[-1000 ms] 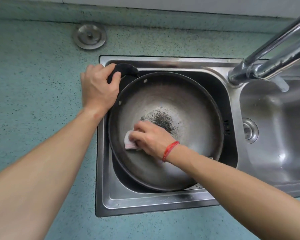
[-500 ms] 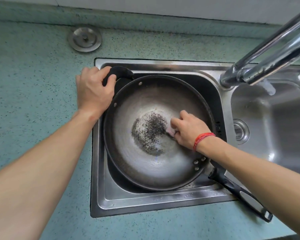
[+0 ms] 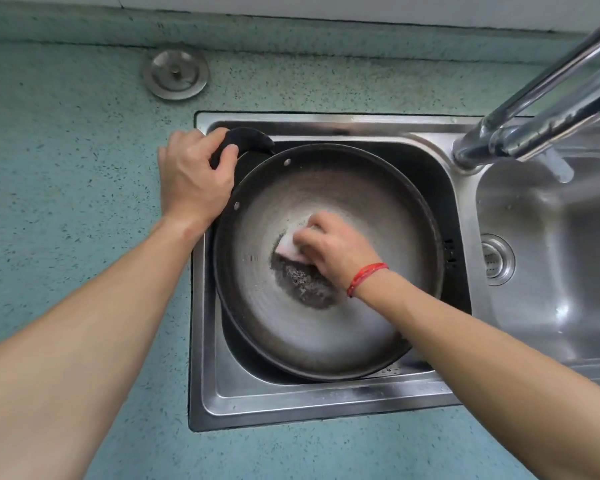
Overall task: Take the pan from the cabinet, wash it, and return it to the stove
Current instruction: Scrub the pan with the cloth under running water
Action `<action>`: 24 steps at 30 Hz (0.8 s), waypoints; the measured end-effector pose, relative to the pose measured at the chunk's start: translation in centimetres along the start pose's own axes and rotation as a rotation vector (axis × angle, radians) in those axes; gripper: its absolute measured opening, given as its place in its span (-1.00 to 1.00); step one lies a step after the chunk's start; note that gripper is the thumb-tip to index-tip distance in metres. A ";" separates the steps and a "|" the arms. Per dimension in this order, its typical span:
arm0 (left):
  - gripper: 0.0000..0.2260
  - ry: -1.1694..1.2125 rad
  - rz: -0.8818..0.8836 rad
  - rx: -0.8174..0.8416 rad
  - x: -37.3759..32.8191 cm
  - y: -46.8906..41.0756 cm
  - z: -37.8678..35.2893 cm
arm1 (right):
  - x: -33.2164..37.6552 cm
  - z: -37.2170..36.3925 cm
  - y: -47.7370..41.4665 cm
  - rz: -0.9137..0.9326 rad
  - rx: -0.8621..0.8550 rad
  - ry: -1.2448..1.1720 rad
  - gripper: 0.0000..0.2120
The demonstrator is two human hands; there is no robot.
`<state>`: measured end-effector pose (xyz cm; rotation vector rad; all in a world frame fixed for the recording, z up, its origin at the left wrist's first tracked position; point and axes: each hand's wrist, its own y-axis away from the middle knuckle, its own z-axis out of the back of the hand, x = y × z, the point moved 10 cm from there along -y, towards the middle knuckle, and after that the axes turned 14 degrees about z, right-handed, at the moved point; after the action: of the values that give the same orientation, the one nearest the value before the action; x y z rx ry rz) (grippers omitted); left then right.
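Dark metal, the pan [image 3: 326, 337] is seated in the sink [image 3: 326, 407]. Its black side handle [image 3: 250, 138] is wrapped by the curled left grip [image 3: 191, 181], seemingly to steady it against scrubbing. Right of that, a pale cloth [image 3: 288, 249] is pinched by the right grip [image 3: 336, 251] and pressed at the speckled patch [image 3: 302, 282]. The counter [image 3: 66, 168] surrounds both.

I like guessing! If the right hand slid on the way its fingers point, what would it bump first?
Probably the sloping wall of the pan, up-left, just before the left hand on the black handle; depth unclear.
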<state>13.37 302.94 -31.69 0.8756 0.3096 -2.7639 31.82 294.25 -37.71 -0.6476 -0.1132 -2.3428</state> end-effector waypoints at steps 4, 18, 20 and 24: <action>-0.76 -0.014 -0.008 0.000 -0.2 0.0 0.0 | -2.3 1.7 2.7 -0.151 -0.028 0.081 -0.88; -0.69 -0.062 -0.028 0.072 -0.3 0.0 -0.3 | 1.4 -0.3 4.6 -0.215 0.109 -0.070 -0.89; -0.68 -0.069 -0.011 0.108 -0.2 -0.1 -0.3 | 0.9 0.2 5.3 -0.336 0.122 -0.169 -0.86; -0.74 -0.051 0.031 0.122 -0.4 0.2 1.1 | 0.5 1.7 6.9 -0.538 0.097 -0.371 -0.85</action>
<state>13.13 302.51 -30.57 0.8284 0.1181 -2.7954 36.67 289.13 -36.60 -1.1058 -0.6335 -2.6655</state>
